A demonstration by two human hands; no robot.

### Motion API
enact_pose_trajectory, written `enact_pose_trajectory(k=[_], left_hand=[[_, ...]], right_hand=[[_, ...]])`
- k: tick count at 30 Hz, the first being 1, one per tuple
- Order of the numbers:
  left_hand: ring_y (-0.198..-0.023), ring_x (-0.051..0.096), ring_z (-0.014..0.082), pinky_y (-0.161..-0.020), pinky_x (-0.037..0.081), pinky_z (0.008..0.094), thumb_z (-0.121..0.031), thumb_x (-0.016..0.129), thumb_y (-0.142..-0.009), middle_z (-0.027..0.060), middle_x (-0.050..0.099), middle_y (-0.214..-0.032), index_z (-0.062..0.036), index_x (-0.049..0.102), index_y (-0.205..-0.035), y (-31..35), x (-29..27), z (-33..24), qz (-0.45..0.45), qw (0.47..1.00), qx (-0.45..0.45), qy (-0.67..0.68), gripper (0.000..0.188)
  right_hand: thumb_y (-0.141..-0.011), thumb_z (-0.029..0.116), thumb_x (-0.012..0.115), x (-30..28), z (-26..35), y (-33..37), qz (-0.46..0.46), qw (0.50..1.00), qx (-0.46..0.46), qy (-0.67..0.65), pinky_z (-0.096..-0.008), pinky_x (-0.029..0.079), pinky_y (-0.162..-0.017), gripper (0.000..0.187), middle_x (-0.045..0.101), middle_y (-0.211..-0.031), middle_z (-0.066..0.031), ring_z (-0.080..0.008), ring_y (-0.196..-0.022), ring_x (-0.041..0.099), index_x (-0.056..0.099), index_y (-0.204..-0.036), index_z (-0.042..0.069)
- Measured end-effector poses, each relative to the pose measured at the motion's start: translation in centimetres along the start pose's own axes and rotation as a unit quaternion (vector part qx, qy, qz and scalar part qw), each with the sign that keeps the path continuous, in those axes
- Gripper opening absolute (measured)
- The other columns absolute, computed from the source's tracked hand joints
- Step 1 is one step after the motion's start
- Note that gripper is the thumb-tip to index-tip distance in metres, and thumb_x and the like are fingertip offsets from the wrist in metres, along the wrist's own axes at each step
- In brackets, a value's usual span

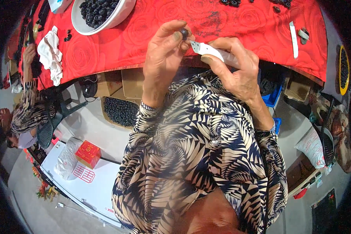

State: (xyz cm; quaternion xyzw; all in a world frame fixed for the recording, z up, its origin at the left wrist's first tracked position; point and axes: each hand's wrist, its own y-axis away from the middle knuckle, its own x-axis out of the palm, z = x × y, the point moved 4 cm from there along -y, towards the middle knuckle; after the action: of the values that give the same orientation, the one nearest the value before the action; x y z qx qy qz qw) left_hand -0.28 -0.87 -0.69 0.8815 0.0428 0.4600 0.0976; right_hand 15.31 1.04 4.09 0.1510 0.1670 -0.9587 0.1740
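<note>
Above the near edge of the red-covered table, my left hand [163, 58] pinches a small black round part [184, 33] between thumb and fingertips. My right hand [238, 66] is closed around a knife [210, 51] with a white handle or wrapping. Its short, wide blade has dark specks and points left, close to the fingers of my left hand. Whether the blade touches the part, I cannot tell. Behind my left hand, a white bowl [77, 24] holds a heap of similar black parts [100, 12].
The red cloth [144, 45] carries a crumpled white cloth [50, 54], a few loose black parts [68, 36] and a white strip [293, 40]. Below stands a box of black parts [121, 112]. At left, another person [29, 113] reaches to the table. A red box [88, 154] sits behind.
</note>
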Motion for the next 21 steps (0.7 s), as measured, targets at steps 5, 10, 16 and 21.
enact_pose_trajectory(k=[5,10,16,21], left_hand=[[-0.076,0.056,0.0146,-0.069,0.045,0.023,-0.002,0.055,-0.082,0.0124,0.059,-0.086,0.0026,0.055,-0.099,0.2,0.4,-1.0,-0.022,0.99,0.055,-0.125,0.018],[-0.07,0.057,0.0135,-0.065,0.046,0.0229,0.0,0.055,-0.08,0.0115,0.06,-0.082,0.0031,0.055,-0.096,0.6,0.7,-1.4,-0.07,0.972,0.062,-0.217,0.016],[-0.072,0.057,0.0138,-0.065,0.047,0.0242,0.002,0.056,-0.078,0.0105,0.059,-0.087,0.0029,0.056,-0.092,0.4,0.5,-1.1,-0.062,0.971,0.081,-0.217,0.014],[-0.079,0.057,0.0145,-0.069,0.047,0.0257,0.004,0.058,-0.076,0.0099,0.058,-0.092,0.0023,0.055,-0.093,0.4,0.3,-1.2,-0.048,0.975,0.102,-0.191,0.017]], right_hand=[[-0.07,0.008,0.069,0.1,0.0,-0.1,0.007,1.0,-0.014,0.005,-0.0295,0.05,-0.054,0.023,0.062,-0.072,-0.0122,-0.0224,-0.063,0.064,0.055,-0.087,0.0],[-0.07,0.01,0.07,0.4,-0.2,-0.2,0.008,1.0,0.006,-0.01,-0.0297,0.05,-0.054,0.024,0.062,-0.072,-0.0122,-0.0223,-0.063,0.064,0.055,-0.087,0.0],[-0.071,0.009,0.069,0.5,-0.1,-0.7,0.014,1.0,-0.008,0.009,-0.0298,0.05,-0.054,0.023,0.062,-0.073,-0.0118,-0.023,-0.063,0.064,0.055,-0.087,0.001],[-0.071,0.009,0.068,0.8,-0.3,-0.8,0.008,1.0,0.0,0.003,-0.0308,0.05,-0.054,0.022,0.062,-0.073,-0.0123,-0.0238,-0.063,0.064,0.056,-0.087,0.001]])
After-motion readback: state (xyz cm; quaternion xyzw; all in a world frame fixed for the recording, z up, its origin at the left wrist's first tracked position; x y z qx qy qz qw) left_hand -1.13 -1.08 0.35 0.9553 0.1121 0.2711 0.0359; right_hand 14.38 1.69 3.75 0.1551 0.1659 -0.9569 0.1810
